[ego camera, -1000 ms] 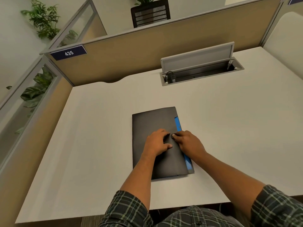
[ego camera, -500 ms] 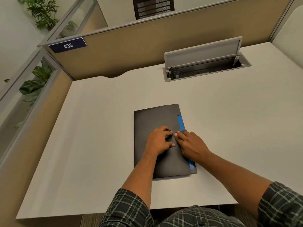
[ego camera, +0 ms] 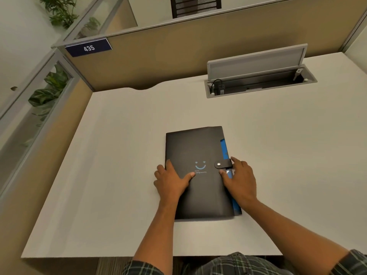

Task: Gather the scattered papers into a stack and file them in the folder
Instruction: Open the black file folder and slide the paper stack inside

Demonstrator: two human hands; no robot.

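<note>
Both hands have slid apart since a second ago, when they sat together over the middle of the cover. That uncovers a blue smiley print [ego camera: 200, 165] and a snap strap [ego camera: 223, 164] fastened across the right edge of the folder [ego camera: 198, 193].

Left hand [ego camera: 171, 180] grips the folder's left edge, thumb lying on the cover and fingers curled at the side. Right hand [ego camera: 239, 180] lies on the right edge just below the strap, its fingers loosely bent over the blue inner flap [ego camera: 224, 148]; whether it pinches anything I cannot tell. The folder lies closed and flat on the bench [ego camera: 119, 155], near the front and about midway across, long side running away from the person. No loose papers show; a strip of blue sticks out along the folder's right side.

The bench is a plain white cubicle top with a shallow curved notch at its back edge. Toward the back right a cable hatch [ego camera: 260, 84] is sunk in the surface, its grey lid [ego camera: 256, 63] raised, a dark plug in its left end. Tan partition panels [ego camera: 178, 50] close off the back and left, topped by glass. A navy plate [ego camera: 88, 48] reads 435. Leafy plants [ego camera: 47, 92] stand behind the left glass, and a dark mesh chair back [ego camera: 195, 5] shows beyond the partition. Plaid sleeves [ego camera: 351, 262] frame the bottom.
</note>
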